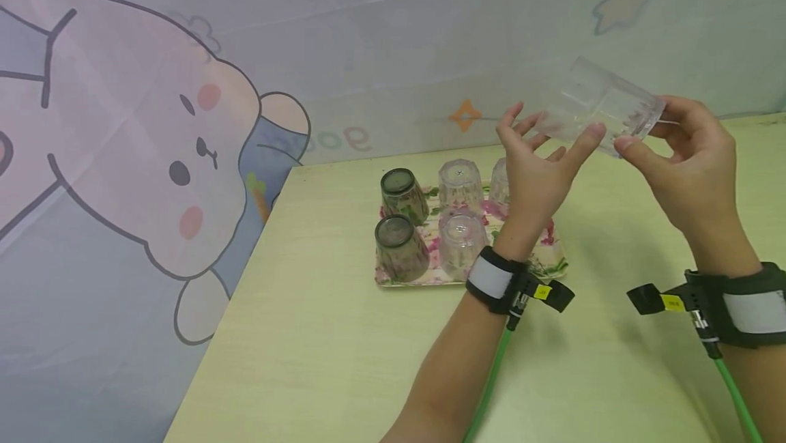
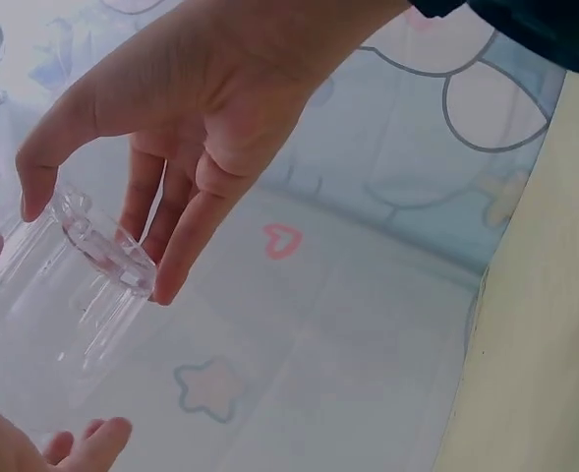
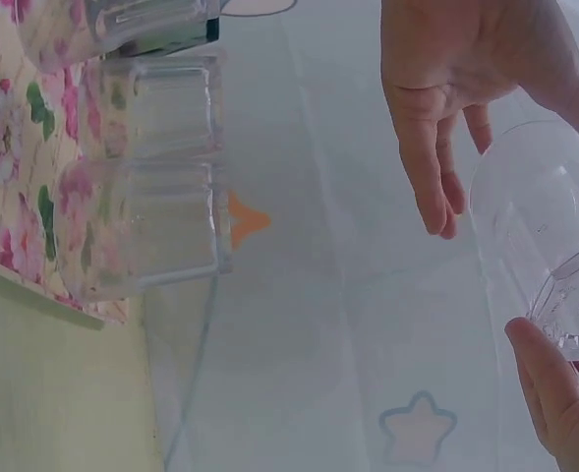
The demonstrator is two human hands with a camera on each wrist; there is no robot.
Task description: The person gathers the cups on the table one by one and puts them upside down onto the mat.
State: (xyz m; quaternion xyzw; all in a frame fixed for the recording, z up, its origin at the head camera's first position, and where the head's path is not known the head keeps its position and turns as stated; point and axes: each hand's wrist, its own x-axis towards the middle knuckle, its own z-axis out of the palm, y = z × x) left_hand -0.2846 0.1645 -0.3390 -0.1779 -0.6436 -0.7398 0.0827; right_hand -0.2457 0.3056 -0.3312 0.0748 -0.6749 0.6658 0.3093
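A clear drinking glass [image 1: 617, 105] is held up in the air, tilted, its mouth toward the upper left. My right hand [image 1: 703, 166] grips it near the thick base, thumb on the near side and fingers behind. Close to the mouth end is my left hand [image 1: 543, 173], its fingers spread apart and its thumb by the glass wall; whether the thumb touches is unclear. The right wrist view shows the left hand [image 3: 466, 69] with loose fingers off the glass. From the left wrist, the right hand [image 2: 196, 113] appears around the base.
A floral tray [image 1: 424, 284] stands on the pale table [image 1: 295, 334]. Upside down on it are two dark green glasses [image 1: 402, 248] and several clear glasses [image 1: 462, 245], partly behind the left arm. A cartoon-printed cloth [image 1: 393, 40] hangs behind the table.
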